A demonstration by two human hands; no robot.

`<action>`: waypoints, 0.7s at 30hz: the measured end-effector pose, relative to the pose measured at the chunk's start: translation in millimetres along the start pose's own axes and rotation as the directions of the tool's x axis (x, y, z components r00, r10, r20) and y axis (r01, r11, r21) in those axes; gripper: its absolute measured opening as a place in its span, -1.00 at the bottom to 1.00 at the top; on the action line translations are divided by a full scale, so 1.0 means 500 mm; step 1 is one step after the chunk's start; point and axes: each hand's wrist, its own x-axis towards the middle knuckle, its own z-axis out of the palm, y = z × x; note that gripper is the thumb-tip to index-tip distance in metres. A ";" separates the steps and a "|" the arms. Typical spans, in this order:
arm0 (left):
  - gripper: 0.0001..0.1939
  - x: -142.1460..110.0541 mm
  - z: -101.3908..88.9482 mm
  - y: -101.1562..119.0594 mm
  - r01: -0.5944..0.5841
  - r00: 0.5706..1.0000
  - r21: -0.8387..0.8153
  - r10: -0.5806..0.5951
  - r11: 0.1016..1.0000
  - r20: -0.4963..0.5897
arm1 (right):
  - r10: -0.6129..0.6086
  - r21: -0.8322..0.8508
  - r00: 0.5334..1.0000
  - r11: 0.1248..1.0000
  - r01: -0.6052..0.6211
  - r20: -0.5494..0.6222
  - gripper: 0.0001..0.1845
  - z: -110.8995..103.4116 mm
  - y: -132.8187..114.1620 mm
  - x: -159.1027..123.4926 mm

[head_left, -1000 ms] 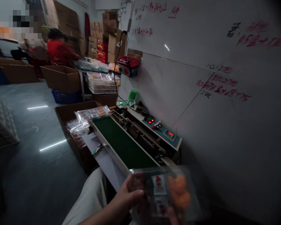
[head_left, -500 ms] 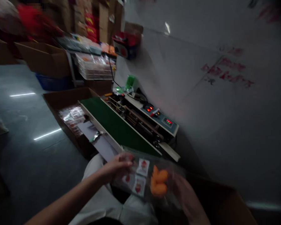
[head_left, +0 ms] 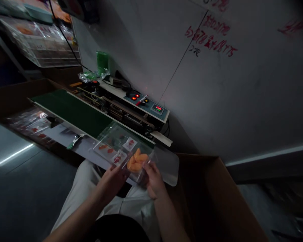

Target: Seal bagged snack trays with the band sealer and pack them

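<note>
One pouch in hand: holding clear plastic pouch (head_left: 111, 144) above the lap, at the near end of green belt (head_left: 75, 109). Clamping left hand (head_left: 113, 179) on its near edge, fingers together; clamping right hand (head_left: 153, 178) on its right side, by orange pieces (head_left: 137, 161). Keeping both grips closed on plastic, none apart.

Progress: looking filled, judging by orange pieces at right, white packets (head_left: 129, 144) mid-pouch and reddish bits at left. Overlapping belt end with upper part in this view; not telling whether touching or only hovering. Not showing any edge inside the drive of band sealer (head_left: 121, 112), so reading as not run through. Can't tell whether any edge is sealed.

Seeing finished-looking work at the far end: lying in cardboard box (head_left: 19, 85), clear packs (head_left: 35, 126) in a loose heap, below the belt. Not giving a count, too blurred. Can't confirm seals on those either.

Sealer looking powered: glowing red on buttons and digital display (head_left: 157, 108). Resting on control panel (head_left: 153, 114): red-and-white marker (head_left: 142, 100). Lying on pale board beside belt: keys (head_left: 75, 141). Standing at right: another cardboard box (head_left: 224, 191), contents too dark to make out.
</note>
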 end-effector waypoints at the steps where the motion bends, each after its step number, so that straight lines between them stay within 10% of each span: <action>1: -0.65 0.000 0.022 -0.008 -0.016 0.999 0.009 0.016 1.000 -0.040 | 0.000 -0.001 1.000 1.000 0.000 0.003 -0.41 0.007 0.002 -0.002; 9: -0.75 0.005 0.080 0.137 -0.191 0.926 0.023 0.188 0.981 -0.328 | 0.006 0.006 0.998 1.000 -0.006 -0.055 -0.43 -0.030 -0.034 -0.058; 15: -0.69 0.011 0.049 0.214 -0.517 0.733 0.091 0.495 0.851 -0.466 | -0.070 0.045 0.990 0.996 0.076 -0.121 -0.52 -0.081 -0.061 -0.106; 17: -0.69 0.002 0.057 0.190 -0.464 0.764 0.100 0.455 0.880 -0.458 | -0.049 0.082 0.996 0.995 0.055 -0.076 -0.49 -0.065 -0.053 -0.103; 21: -0.69 -0.023 0.073 0.102 -0.120 0.969 -0.057 0.105 0.991 -0.223 | 0.009 0.141 1.000 0.990 -0.007 -0.013 -0.45 -0.003 0.004 -0.082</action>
